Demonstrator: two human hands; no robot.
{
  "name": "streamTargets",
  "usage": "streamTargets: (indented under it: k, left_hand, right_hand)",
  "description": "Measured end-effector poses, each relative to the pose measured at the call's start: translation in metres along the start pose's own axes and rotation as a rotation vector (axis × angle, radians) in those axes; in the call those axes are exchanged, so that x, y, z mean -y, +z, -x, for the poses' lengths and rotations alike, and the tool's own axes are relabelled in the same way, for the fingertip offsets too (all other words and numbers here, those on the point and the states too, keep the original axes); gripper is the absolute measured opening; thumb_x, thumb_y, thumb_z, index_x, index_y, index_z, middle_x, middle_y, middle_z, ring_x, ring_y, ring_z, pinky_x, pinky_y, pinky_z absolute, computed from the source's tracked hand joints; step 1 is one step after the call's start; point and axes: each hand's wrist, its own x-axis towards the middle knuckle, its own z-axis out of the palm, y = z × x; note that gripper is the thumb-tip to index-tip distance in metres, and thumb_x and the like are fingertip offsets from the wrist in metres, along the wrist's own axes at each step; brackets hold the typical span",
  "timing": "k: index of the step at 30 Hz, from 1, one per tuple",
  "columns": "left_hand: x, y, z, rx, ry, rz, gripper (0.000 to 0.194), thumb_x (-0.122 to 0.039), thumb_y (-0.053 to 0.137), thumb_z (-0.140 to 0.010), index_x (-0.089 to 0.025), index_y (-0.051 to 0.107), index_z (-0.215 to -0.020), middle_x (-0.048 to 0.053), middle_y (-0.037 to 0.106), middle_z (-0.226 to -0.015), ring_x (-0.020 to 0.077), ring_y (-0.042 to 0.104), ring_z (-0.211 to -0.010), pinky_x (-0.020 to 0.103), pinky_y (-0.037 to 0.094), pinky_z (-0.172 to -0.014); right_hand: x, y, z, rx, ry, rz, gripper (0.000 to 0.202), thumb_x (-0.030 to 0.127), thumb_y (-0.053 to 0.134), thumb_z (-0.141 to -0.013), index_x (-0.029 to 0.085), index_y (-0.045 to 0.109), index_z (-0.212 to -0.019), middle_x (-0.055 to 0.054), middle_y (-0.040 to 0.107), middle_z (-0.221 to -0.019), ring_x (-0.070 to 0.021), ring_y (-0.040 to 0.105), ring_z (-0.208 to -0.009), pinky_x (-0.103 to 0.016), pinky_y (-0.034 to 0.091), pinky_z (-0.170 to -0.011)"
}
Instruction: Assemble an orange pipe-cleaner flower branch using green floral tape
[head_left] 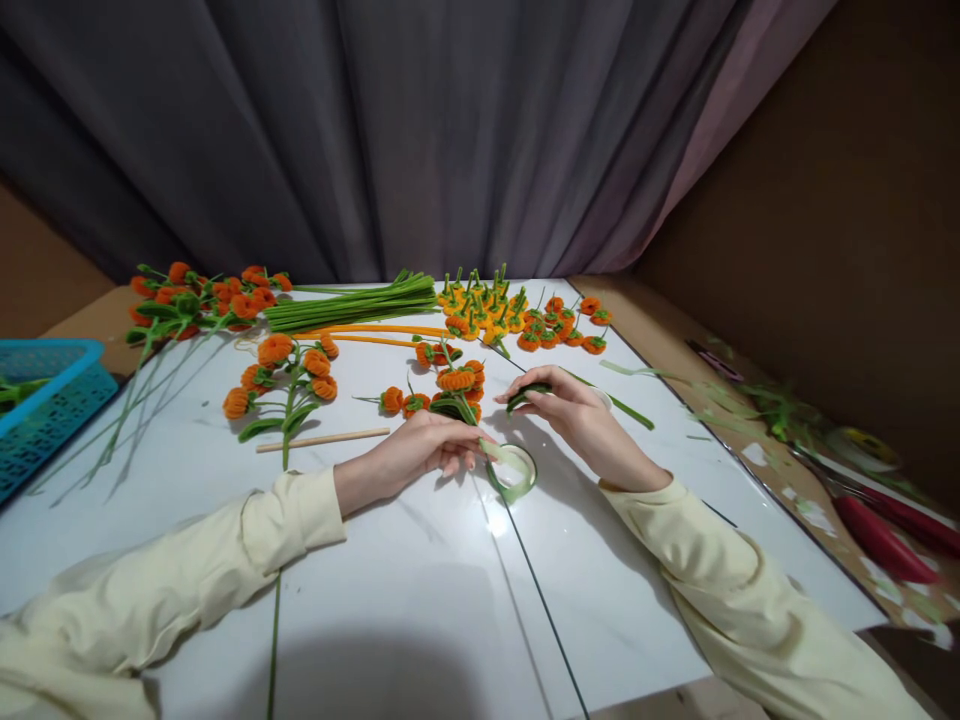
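One wooden stick [322, 441] lies across the orange flower spray [291, 390]; my left sleeve [225, 545] crosses its stem lower down. Green stem bundle [352, 305], yellow blooms [491, 322] farther back; red-handled pliers [885, 540] off right. Blue basket [56, 420] at left, green pieces [19, 395] inside. Dark green leaf [527, 396] in my right hand [574, 415], pinched narrow, above bench [420, 600], long axis roughly left-right. Left hand [412, 455] pinches green tape [515, 492] by its strip, roll just right of fingertips; can't tell if it grips a stem too.
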Motion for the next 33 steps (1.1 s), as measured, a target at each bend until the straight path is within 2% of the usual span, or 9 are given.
streamTargets:
  k: [4, 6, 9, 12, 16, 23, 25, 29, 33]
  left_hand:
    - [0.0, -0.001, 0.0, 0.019, 0.01, 0.037, 0.024, -0.028, 0.063, -0.078, -0.006, 0.074, -0.078, 0.005, 0.061, -0.059, 0.0077, 0.044, -0.047, 0.021, 0.033, -0.044]
    - [0.001, -0.001, 0.0, 0.027, 0.015, 0.045, 0.024, -0.028, 0.062, -0.079, -0.006, 0.073, -0.077, 0.005, 0.061, -0.058, 0.0079, 0.045, -0.048, 0.022, 0.033, -0.045]
    - [0.001, 0.0, -0.001, 0.032, 0.012, 0.033, 0.026, -0.031, 0.064, -0.078, -0.007, 0.072, -0.07, 0.003, 0.058, -0.054, 0.0069, 0.043, -0.046, 0.022, 0.033, -0.046]
    - [0.0, 0.0, 0.0, 0.027, 0.013, 0.027, 0.029, -0.034, 0.067, -0.077, -0.008, 0.069, -0.063, 0.001, 0.054, -0.051, 0.0067, 0.041, -0.045, 0.023, 0.032, -0.047]
    - [0.001, -0.001, -0.001, 0.029, 0.014, 0.03, 0.031, -0.035, 0.07, -0.075, -0.009, 0.068, -0.06, 0.002, 0.055, -0.053, 0.0072, 0.042, -0.047, 0.023, 0.032, -0.048]
    - [0.001, -0.002, -0.001, 0.031, -0.006, 0.038, 0.028, -0.034, 0.07, -0.074, -0.007, 0.073, -0.069, 0.006, 0.061, -0.061, 0.0077, 0.043, -0.051, 0.022, 0.033, -0.049]
    - [0.001, -0.001, -0.001, 0.027, -0.01, 0.025, 0.027, -0.034, 0.069, -0.074, -0.007, 0.073, -0.071, 0.006, 0.06, -0.06, 0.0079, 0.044, -0.051, 0.022, 0.032, -0.049]
    - [0.001, -0.001, -0.002, -0.002, 0.006, -0.007, 0.025, -0.031, 0.067, -0.074, -0.009, 0.07, -0.061, 0.004, 0.058, -0.056, 0.0087, 0.047, -0.05, 0.023, 0.032, -0.049]
    - [0.001, -0.001, -0.002, -0.005, 0.014, 0.017, 0.023, -0.028, 0.066, -0.074, -0.01, 0.069, -0.059, 0.003, 0.059, -0.056, 0.0084, 0.046, -0.048, 0.024, 0.033, -0.049]
  right_hand:
    - [0.008, -0.01, 0.0, 0.004, 0.068, -0.027, 0.022, 0.013, 0.04, -0.062, 0.018, 0.052, -0.079, 0.002, 0.049, -0.057, -0.0126, 0.044, -0.046, -0.025, 0.035, -0.045]
    - [0.014, -0.015, 0.004, 0.173, 0.117, 0.204, 0.024, 0.014, 0.039, -0.061, 0.017, 0.056, -0.077, 0.003, 0.044, -0.052, -0.0108, 0.033, -0.041, -0.024, 0.025, -0.04]
    - [0.019, -0.02, 0.011, 0.49, 0.101, 0.628, 0.035, 0.012, 0.046, -0.064, 0.017, 0.061, -0.096, 0.005, 0.047, -0.052, -0.0109, 0.038, -0.045, -0.022, 0.03, -0.044]
    - [0.017, -0.02, 0.016, 0.617, 0.07, 0.819, 0.047, 0.011, 0.051, -0.068, 0.019, 0.053, -0.114, 0.006, 0.054, -0.055, -0.0113, 0.044, -0.048, -0.021, 0.034, -0.048]
    - [0.003, -0.018, 0.01, 0.541, 0.016, 0.912, 0.022, 0.018, 0.05, -0.081, 0.02, 0.059, -0.101, 0.003, 0.06, -0.059, -0.0119, 0.048, -0.049, -0.021, 0.035, -0.049]
    - [-0.014, -0.017, -0.003, -0.027, -0.083, 1.057, 0.025, 0.032, 0.045, -0.091, 0.018, 0.065, -0.1, -0.004, 0.067, -0.065, -0.0178, 0.059, -0.056, -0.027, 0.042, -0.057]
    - [-0.006, -0.013, -0.001, -0.002, -0.124, 0.95, 0.026, 0.038, 0.05, -0.09, 0.019, 0.067, -0.094, -0.006, 0.071, -0.079, -0.0205, 0.065, -0.069, -0.03, 0.046, -0.066]
    - [0.008, -0.001, 0.007, 0.305, -0.149, 0.643, 0.025, 0.039, 0.062, -0.083, 0.022, 0.067, -0.1, -0.006, 0.07, -0.107, -0.0245, 0.063, -0.101, -0.034, 0.047, -0.089]
    - [0.004, 0.007, 0.009, 0.307, -0.267, 0.609, 0.028, 0.033, 0.064, -0.084, 0.023, 0.062, -0.111, -0.009, 0.063, -0.117, -0.0242, 0.058, -0.109, -0.037, 0.045, -0.093]
